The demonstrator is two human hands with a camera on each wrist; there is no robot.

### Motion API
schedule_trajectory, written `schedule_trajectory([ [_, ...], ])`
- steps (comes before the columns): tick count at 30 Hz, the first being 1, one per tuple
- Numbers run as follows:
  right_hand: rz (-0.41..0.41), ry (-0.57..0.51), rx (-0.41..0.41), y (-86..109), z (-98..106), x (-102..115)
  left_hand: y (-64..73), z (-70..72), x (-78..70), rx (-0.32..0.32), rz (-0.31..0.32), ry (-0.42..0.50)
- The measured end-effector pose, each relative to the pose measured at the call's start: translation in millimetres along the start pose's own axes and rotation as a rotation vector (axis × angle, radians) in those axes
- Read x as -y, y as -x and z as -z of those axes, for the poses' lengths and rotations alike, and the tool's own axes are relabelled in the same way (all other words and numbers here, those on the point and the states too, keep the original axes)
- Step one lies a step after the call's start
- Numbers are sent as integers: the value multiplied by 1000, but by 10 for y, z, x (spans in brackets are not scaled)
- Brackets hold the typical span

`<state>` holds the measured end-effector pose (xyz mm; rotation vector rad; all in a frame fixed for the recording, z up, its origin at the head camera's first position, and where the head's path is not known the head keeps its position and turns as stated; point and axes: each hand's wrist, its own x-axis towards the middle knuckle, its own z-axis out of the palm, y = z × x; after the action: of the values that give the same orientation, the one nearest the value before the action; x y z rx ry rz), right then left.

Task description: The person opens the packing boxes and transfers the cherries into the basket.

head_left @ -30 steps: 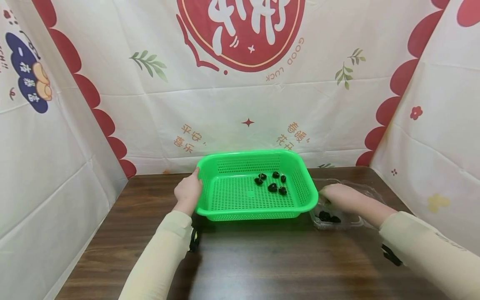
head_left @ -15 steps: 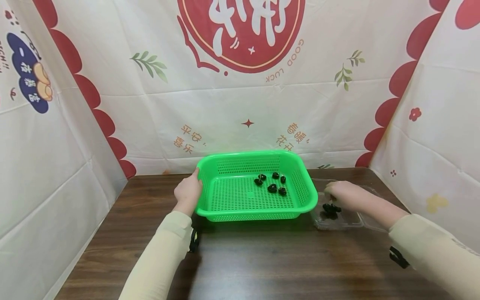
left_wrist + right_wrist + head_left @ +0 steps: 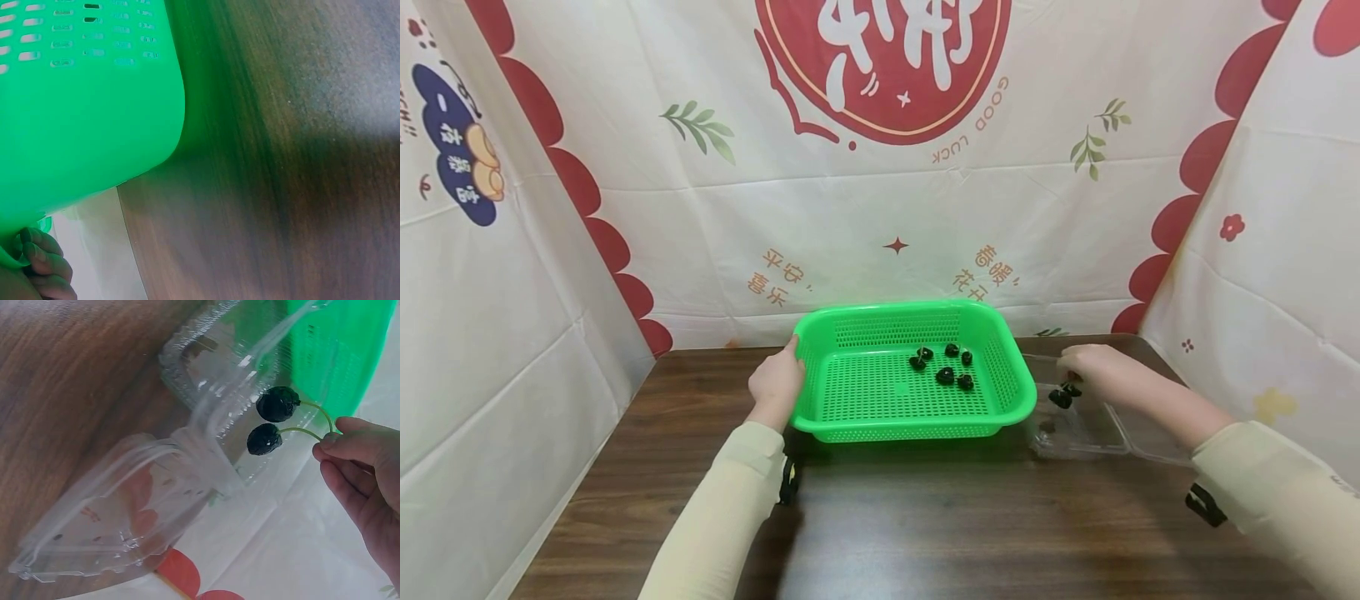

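Note:
My left hand grips the left rim of a green perforated plastic basket; in the left wrist view its curled fingers show at the rim. Several dark cherries lie toward the basket's right side. To the right, my right hand pinches the thin green stems of two dark cherries between thumb and fingers. The pair hangs over a clear plastic clamshell box, whose lid is folded back. Inside the box a small dark patch shows in the head view.
Everything stands on a dark brown wooden table. A white printed cloth rises behind the basket and along both sides. The clamshell box sits right beside the basket's right end.
My right hand has risen from inside the clamshell box and moved slightly right, lifting the two cherries by their stems. The left hand and basket stay in place.

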<state>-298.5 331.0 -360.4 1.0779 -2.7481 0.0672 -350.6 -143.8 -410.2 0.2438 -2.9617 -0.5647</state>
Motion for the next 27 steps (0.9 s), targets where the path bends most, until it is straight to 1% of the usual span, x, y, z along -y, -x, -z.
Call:
schedule_trajectory([
  [4,1,20,-10,-19,73,9,-1,-4,-1,-1,-1,0],
  [7,29,52,-14,-38,121,-2,-3,-7,-2,-6,-3,-1],
  [10,75,84,-16,-66,160,-19,-3,-7,-3,-8,-3,-2],
  [13,94,91,-18,-88,207,-17,-1,-2,-3,-5,-1,-3],
  [21,62,66,-54,-139,364,73,3,9,-3,1,4,3],
  [27,114,18,-137,-191,402,152,-1,0,3,-2,0,-1],
])
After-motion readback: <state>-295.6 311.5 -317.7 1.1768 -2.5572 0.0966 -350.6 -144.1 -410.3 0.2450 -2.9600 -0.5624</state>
